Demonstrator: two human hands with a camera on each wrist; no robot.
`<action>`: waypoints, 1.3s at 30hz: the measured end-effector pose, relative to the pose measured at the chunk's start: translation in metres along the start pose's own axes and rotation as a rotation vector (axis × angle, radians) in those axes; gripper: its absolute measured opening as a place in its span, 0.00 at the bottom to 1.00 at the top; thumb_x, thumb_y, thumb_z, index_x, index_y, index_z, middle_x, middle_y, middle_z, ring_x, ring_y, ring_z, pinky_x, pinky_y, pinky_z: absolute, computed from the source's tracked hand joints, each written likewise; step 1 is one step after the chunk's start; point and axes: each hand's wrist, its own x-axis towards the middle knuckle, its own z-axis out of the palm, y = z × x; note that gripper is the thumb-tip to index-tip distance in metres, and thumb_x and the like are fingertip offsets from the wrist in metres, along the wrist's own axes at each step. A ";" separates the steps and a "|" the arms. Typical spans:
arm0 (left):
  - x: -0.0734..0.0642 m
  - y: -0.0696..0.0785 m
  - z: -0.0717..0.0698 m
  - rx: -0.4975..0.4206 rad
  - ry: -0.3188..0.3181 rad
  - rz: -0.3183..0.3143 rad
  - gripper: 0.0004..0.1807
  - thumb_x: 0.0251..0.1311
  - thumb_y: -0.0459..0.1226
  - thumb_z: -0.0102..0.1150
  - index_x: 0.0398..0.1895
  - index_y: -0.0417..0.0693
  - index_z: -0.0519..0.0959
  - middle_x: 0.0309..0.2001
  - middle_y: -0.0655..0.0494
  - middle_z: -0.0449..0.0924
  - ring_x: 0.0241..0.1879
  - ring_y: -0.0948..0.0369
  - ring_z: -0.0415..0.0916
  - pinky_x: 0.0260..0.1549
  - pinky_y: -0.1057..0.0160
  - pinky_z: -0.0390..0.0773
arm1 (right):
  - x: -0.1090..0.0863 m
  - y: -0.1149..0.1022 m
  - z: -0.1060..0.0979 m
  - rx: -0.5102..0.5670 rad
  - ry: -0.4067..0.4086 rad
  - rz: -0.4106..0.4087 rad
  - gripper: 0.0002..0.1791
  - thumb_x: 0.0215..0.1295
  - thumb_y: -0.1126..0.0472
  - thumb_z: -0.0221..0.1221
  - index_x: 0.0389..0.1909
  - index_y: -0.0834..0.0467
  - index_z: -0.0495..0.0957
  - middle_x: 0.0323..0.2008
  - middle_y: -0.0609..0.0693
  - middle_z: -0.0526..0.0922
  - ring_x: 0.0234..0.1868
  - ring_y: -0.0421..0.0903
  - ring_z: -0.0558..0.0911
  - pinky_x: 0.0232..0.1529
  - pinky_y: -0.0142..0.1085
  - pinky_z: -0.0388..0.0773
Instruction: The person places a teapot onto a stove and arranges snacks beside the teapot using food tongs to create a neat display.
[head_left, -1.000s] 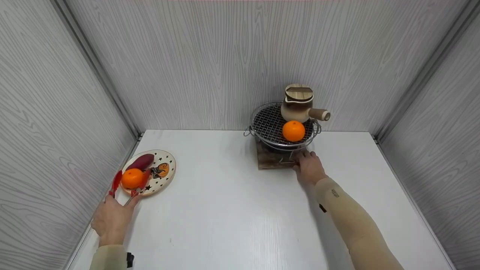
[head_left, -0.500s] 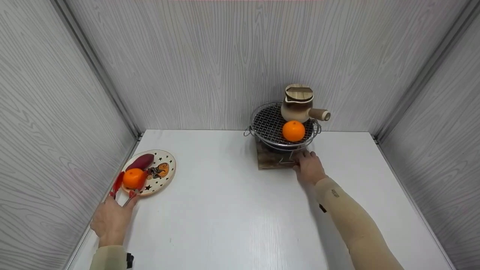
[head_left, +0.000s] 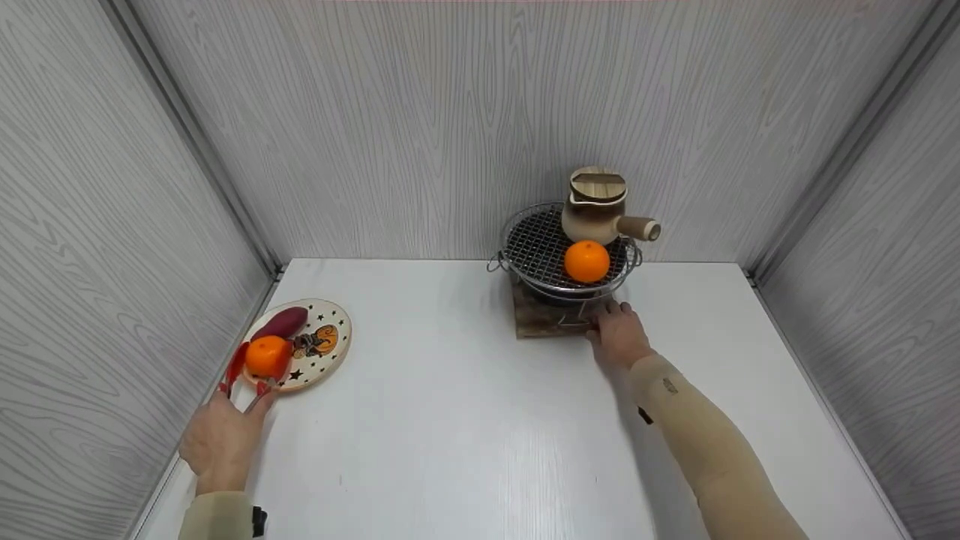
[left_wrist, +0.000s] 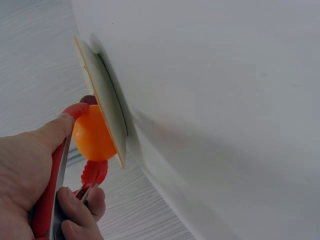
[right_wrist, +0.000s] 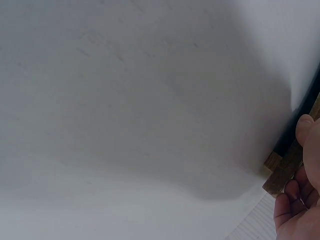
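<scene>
My left hand (head_left: 221, 442) grips a pair of red-tipped tongs (left_wrist: 54, 185) at the left of the table. The tong tips sit on either side of an orange (head_left: 268, 356), which is over the near left part of a patterned plate (head_left: 330, 367). Behind that fruit lies a purple sweet potato (head_left: 282, 323) on the plate. At the right, my right hand (head_left: 621, 336) holds the corner of a wooden base (right_wrist: 285, 175) under a round grill (head_left: 536, 251), thumb on one side and fingers on the other.
On the grill's wire mesh stand a second orange (head_left: 587, 261) and a small side-handled teapot (head_left: 589, 221) with a wooden lid. Pale wood-grain walls (head_left: 420, 127) enclose the white table (head_left: 450, 420) at the back and both sides.
The tongs have drawn slightly closer together around the orange on the plate, which has shifted a little to the right. My right hand and the grill stay put.
</scene>
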 end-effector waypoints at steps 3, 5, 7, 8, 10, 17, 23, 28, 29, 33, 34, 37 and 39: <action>-0.001 0.001 -0.001 -0.007 0.040 0.040 0.43 0.63 0.64 0.78 0.58 0.35 0.75 0.42 0.36 0.71 0.42 0.37 0.74 0.33 0.46 0.70 | 0.000 -0.001 -0.001 -0.006 -0.013 0.009 0.25 0.83 0.53 0.65 0.68 0.66 0.77 0.64 0.68 0.82 0.58 0.67 0.80 0.64 0.62 0.80; -0.002 0.001 -0.001 -0.014 0.057 0.055 0.45 0.62 0.63 0.79 0.61 0.35 0.75 0.43 0.36 0.69 0.42 0.37 0.72 0.33 0.47 0.67 | 0.001 -0.001 0.000 0.007 -0.014 0.014 0.25 0.83 0.53 0.64 0.69 0.66 0.76 0.64 0.67 0.82 0.58 0.66 0.79 0.64 0.62 0.80; -0.003 0.003 -0.002 -0.019 0.065 0.059 0.45 0.62 0.62 0.80 0.62 0.35 0.75 0.44 0.36 0.70 0.42 0.37 0.71 0.34 0.47 0.66 | 0.001 0.000 0.001 0.010 -0.005 0.009 0.25 0.83 0.54 0.64 0.69 0.65 0.76 0.64 0.66 0.82 0.59 0.66 0.79 0.64 0.61 0.80; -0.003 0.004 -0.002 -0.021 0.065 0.060 0.45 0.62 0.62 0.80 0.62 0.36 0.75 0.45 0.36 0.70 0.42 0.37 0.71 0.35 0.47 0.66 | 0.001 0.001 0.002 0.010 0.002 0.005 0.25 0.82 0.54 0.65 0.69 0.65 0.76 0.64 0.66 0.82 0.58 0.66 0.79 0.64 0.61 0.80; -0.003 0.006 -0.003 -0.019 0.059 0.058 0.45 0.62 0.62 0.80 0.62 0.36 0.74 0.46 0.35 0.70 0.43 0.37 0.71 0.37 0.46 0.67 | 0.001 0.001 0.004 0.009 0.017 -0.003 0.24 0.82 0.55 0.65 0.68 0.65 0.76 0.64 0.66 0.82 0.58 0.66 0.79 0.62 0.61 0.80; -0.007 0.014 -0.009 -0.026 0.049 0.077 0.46 0.61 0.64 0.80 0.62 0.35 0.76 0.43 0.37 0.72 0.42 0.39 0.70 0.36 0.47 0.66 | 0.001 0.002 0.007 -0.003 0.030 -0.015 0.24 0.82 0.54 0.64 0.68 0.65 0.75 0.65 0.67 0.81 0.58 0.66 0.79 0.62 0.61 0.80; -0.010 0.020 -0.014 -0.022 -0.011 0.078 0.44 0.64 0.67 0.76 0.54 0.33 0.79 0.28 0.45 0.69 0.30 0.46 0.69 0.27 0.54 0.62 | 0.000 0.001 0.006 -0.011 0.030 -0.024 0.24 0.83 0.55 0.64 0.68 0.65 0.75 0.66 0.67 0.81 0.58 0.66 0.79 0.63 0.61 0.80; -0.010 0.027 -0.017 -0.031 -0.021 0.089 0.45 0.67 0.66 0.73 0.61 0.31 0.80 0.28 0.43 0.72 0.30 0.45 0.71 0.25 0.53 0.63 | -0.005 -0.003 0.001 0.015 0.067 -0.040 0.23 0.81 0.55 0.66 0.66 0.65 0.77 0.65 0.67 0.81 0.56 0.66 0.79 0.61 0.61 0.79; -0.010 0.028 -0.017 -0.028 -0.015 0.096 0.44 0.67 0.65 0.73 0.60 0.31 0.80 0.28 0.43 0.72 0.30 0.45 0.71 0.25 0.53 0.63 | -0.005 -0.003 0.001 0.021 0.075 -0.043 0.22 0.81 0.56 0.67 0.65 0.65 0.77 0.65 0.67 0.82 0.56 0.65 0.79 0.61 0.61 0.79; -0.011 0.032 -0.017 -0.017 0.016 0.124 0.41 0.68 0.62 0.74 0.55 0.30 0.80 0.27 0.43 0.70 0.29 0.45 0.70 0.25 0.53 0.62 | -0.008 -0.003 -0.001 0.029 0.104 -0.057 0.23 0.79 0.56 0.68 0.65 0.65 0.78 0.65 0.67 0.82 0.55 0.66 0.79 0.60 0.62 0.79; -0.011 0.032 -0.017 -0.016 0.017 0.128 0.40 0.68 0.62 0.74 0.54 0.30 0.80 0.27 0.44 0.70 0.29 0.45 0.70 0.25 0.53 0.62 | -0.007 -0.003 -0.001 0.025 0.101 -0.052 0.23 0.80 0.56 0.68 0.66 0.65 0.77 0.65 0.67 0.82 0.56 0.65 0.79 0.61 0.61 0.79; -0.012 0.034 -0.018 -0.014 0.020 0.134 0.40 0.68 0.61 0.74 0.54 0.30 0.80 0.29 0.42 0.71 0.29 0.44 0.70 0.24 0.53 0.62 | -0.008 -0.005 -0.002 0.018 0.099 -0.044 0.26 0.81 0.55 0.67 0.69 0.66 0.75 0.69 0.68 0.81 0.57 0.66 0.79 0.62 0.62 0.79; -0.013 0.035 -0.018 -0.013 0.020 0.131 0.40 0.68 0.61 0.74 0.55 0.30 0.80 0.31 0.39 0.74 0.30 0.44 0.71 0.24 0.53 0.63 | -0.010 -0.007 -0.004 0.018 0.105 -0.049 0.26 0.80 0.56 0.67 0.69 0.67 0.75 0.68 0.69 0.81 0.56 0.66 0.79 0.62 0.61 0.79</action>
